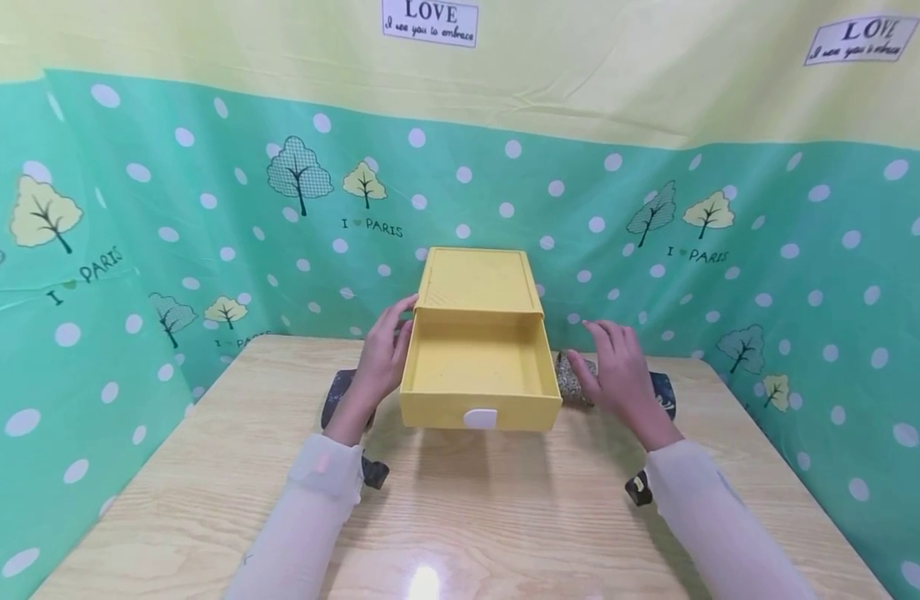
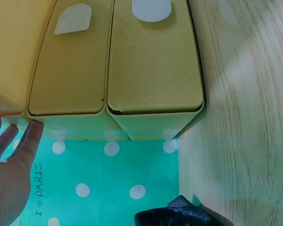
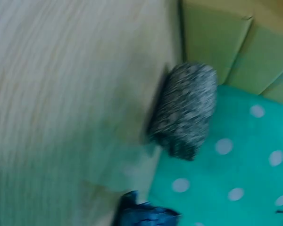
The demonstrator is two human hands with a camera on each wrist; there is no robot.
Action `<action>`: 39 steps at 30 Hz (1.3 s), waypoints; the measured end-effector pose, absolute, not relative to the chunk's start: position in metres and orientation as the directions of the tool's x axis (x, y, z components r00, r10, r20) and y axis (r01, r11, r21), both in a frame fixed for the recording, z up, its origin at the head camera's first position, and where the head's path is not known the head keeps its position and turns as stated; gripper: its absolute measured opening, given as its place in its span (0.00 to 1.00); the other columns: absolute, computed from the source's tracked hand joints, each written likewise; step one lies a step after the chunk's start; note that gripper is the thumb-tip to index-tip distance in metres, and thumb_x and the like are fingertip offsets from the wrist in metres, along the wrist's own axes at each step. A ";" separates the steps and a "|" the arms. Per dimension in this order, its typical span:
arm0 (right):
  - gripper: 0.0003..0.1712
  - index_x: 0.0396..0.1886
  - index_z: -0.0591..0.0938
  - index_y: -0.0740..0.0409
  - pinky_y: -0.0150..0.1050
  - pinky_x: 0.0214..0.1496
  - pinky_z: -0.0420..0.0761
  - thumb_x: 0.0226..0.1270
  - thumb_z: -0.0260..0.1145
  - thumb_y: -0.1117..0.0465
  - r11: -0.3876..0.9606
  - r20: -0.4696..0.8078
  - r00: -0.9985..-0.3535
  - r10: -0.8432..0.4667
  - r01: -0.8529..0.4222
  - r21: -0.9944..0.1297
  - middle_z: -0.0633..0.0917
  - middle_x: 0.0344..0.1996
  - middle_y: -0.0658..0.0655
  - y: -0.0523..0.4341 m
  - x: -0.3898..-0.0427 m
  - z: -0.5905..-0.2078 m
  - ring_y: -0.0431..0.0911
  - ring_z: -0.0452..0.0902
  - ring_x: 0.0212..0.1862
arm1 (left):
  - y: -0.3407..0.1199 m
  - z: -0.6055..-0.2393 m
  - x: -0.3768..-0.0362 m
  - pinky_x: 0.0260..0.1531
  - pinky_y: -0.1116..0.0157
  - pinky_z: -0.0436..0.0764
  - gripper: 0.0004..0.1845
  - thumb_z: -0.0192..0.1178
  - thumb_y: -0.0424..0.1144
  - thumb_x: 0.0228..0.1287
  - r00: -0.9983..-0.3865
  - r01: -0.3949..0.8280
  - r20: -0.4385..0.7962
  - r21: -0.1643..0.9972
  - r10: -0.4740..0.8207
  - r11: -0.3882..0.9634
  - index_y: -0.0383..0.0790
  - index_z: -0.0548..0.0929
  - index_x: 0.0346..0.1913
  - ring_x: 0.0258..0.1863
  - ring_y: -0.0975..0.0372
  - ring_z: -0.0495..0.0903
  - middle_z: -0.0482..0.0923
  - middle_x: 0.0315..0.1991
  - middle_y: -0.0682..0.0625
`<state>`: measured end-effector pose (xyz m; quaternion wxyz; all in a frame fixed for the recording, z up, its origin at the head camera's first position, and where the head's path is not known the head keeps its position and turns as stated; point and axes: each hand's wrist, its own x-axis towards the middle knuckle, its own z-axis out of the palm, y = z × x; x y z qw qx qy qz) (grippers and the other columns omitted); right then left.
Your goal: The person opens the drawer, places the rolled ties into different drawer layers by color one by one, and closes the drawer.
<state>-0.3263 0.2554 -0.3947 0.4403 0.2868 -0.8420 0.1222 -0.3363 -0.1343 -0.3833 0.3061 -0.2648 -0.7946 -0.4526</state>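
A yellow drawer unit (image 1: 478,279) stands on the table with its top drawer (image 1: 475,354) pulled out toward me. Nothing lies inside that drawer, and a white tab handle (image 1: 480,418) sits on its front. My left hand (image 1: 383,358) rests its fingertips against the unit's left side, near the top; the left wrist view shows its extended fingers (image 2: 29,143) there. Two lower drawers (image 2: 155,70) are closed in that view. To the right of the unit, my right hand (image 1: 616,371) is held up with fingers spread and nothing in it. A grey speckled object (image 3: 185,108) lies beside the unit near that hand.
Dark blue patterned objects (image 1: 340,392) show partly behind the left wrist and behind the right hand. A green dotted curtain (image 1: 505,192) closes off the back and sides of the wooden table (image 1: 482,533). The right wrist view is blurred.
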 end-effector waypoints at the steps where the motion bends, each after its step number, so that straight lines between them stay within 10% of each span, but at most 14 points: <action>1: 0.37 0.64 0.75 0.72 0.62 0.57 0.75 0.77 0.56 0.41 0.815 0.792 -0.482 -0.374 -0.579 0.033 0.78 0.55 0.73 0.257 -0.329 -0.397 0.67 0.72 0.56 | -0.134 -0.383 -0.336 0.53 0.54 0.86 0.22 0.46 0.36 0.83 -0.674 0.696 0.724 0.559 0.143 0.451 0.41 0.69 0.74 0.60 0.47 0.78 0.75 0.62 0.39; 15: 0.41 0.72 0.69 0.66 0.66 0.71 0.65 0.76 0.59 0.38 0.898 0.432 -0.838 -0.334 -0.421 -0.124 0.73 0.63 0.70 0.278 -0.354 -0.428 0.66 0.66 0.66 | -0.134 -0.381 -0.335 0.56 0.55 0.85 0.22 0.45 0.36 0.83 -0.701 0.677 0.697 0.585 0.150 0.446 0.42 0.68 0.75 0.59 0.47 0.80 0.73 0.64 0.40; 39: 0.42 0.71 0.72 0.68 0.62 0.66 0.75 0.71 0.64 0.41 0.887 0.240 -0.884 -0.401 -0.440 -0.137 0.72 0.67 0.69 0.272 -0.354 -0.437 0.64 0.70 0.65 | -0.134 -0.382 -0.336 0.54 0.54 0.86 0.22 0.46 0.35 0.83 -0.673 0.705 0.724 0.565 0.153 0.429 0.39 0.68 0.74 0.58 0.46 0.80 0.74 0.62 0.38</action>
